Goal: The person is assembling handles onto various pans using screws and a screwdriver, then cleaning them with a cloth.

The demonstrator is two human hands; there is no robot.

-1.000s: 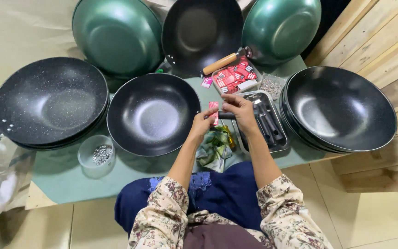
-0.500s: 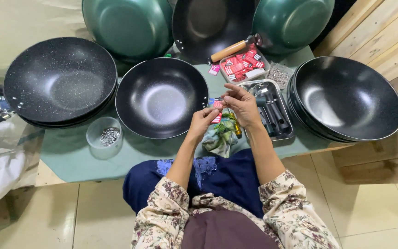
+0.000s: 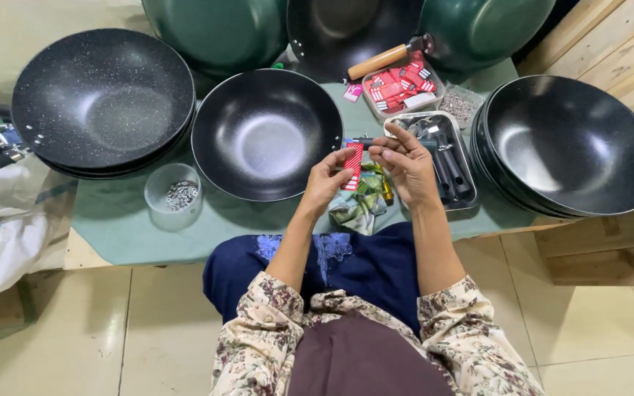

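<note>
From the head camera, looking down past my lap, I have my left hand [image 3: 326, 183] pinched on a small red label [image 3: 354, 166], thumb and fingers closed on its left edge. The label stands near the middle of the frame with its long axis running up and down, just right of my left fingertips. My right hand [image 3: 407, 165] is just to the right of it, fingers half curled and spread, apparently holding nothing; its fingertips point toward the label's upper end, close but I cannot tell if they touch. So the label lies between my hands, gripped by the left, nearer to it than to the right.

The label looks like thin, glossy card or sticker. Below it lies a crumpled green cloth [image 3: 354, 209] on the pale green table cover [image 3: 119, 227]. Left of my hands sits a black nonstick wok [image 3: 267, 134], smooth and round; a speckled one [image 3: 103, 99] lies at upper left. A metal tray [image 3: 455, 165] of dark handles is at right, a tray of red labels [image 3: 405, 84] above, and a small clear cup of screws [image 3: 174, 196] at left.
</note>
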